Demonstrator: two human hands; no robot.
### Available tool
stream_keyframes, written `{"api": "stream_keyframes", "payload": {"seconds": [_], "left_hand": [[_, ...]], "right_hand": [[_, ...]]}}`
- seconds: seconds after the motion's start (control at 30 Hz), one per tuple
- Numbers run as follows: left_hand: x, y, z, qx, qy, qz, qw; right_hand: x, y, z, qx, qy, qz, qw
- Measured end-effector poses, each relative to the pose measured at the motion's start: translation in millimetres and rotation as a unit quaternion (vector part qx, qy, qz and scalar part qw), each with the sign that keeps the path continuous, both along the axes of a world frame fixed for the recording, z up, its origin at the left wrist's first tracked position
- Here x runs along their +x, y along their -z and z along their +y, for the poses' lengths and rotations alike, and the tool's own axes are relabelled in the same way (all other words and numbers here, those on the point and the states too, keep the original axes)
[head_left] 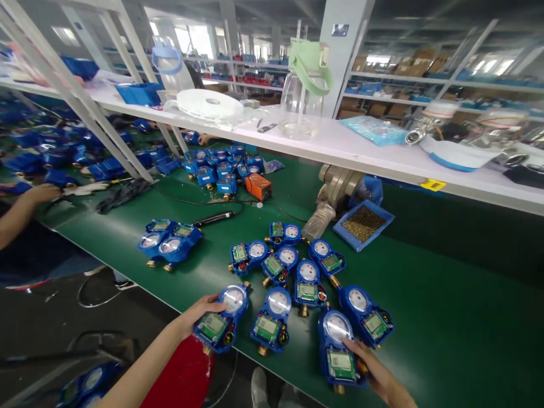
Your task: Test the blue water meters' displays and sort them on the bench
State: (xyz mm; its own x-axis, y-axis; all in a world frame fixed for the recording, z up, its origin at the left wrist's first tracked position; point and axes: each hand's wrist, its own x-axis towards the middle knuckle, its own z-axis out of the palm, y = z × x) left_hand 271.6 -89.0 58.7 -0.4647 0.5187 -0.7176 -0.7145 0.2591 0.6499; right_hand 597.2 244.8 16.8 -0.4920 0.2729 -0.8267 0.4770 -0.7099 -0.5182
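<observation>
Several blue water meters with round dials and small green screens lie grouped on the green table. My left hand grips one blue meter at the table's near edge, fingers curled round its left side. My right hand grips another blue meter from the right, thumb on its lower face. Between them lies a third meter. More meters sit just behind.
A pair of meters lies to the left. A blue tray of small brass parts stands beyond the cluster by a grey blower. A white shelf carries a clear jug. Another person's arm reaches in at left.
</observation>
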Motion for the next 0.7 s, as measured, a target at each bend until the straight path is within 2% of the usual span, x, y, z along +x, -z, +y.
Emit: {"api": "stream_keyframes", "payload": {"seconds": [0.13, 0.3, 0.43, 0.57, 0.63, 0.7], "left_hand": [[-29, 26.9, 14, 0.041, 0.049, -0.041, 0.997], [-51, 46.5, 24, 0.06, 0.111, -0.026, 0.992], [-62, 52.8, 33, 0.056, 0.146, -0.029, 0.987], [-66, 51.0, 42, 0.038, 0.17, -0.014, 0.985], [-67, 50.1, 41, 0.02, 0.173, 0.002, 0.985], [-70, 51.5, 32, -0.007, 0.165, 0.03, 0.986]], "right_hand": [[-16, -1.9, 4, -0.021, -0.002, 0.0, 1.0], [-17, 6.9, 6, -0.049, 0.029, -0.012, 0.998], [-15, 4.3, 5, -0.071, 0.061, -0.028, 0.995], [-7, -0.5, -1, -0.096, 0.101, -0.01, 0.99], [4, 7.5, -5, -0.099, 0.122, 0.006, 0.988], [20, 22.8, -10, -0.082, 0.15, 0.001, 0.985]]}}
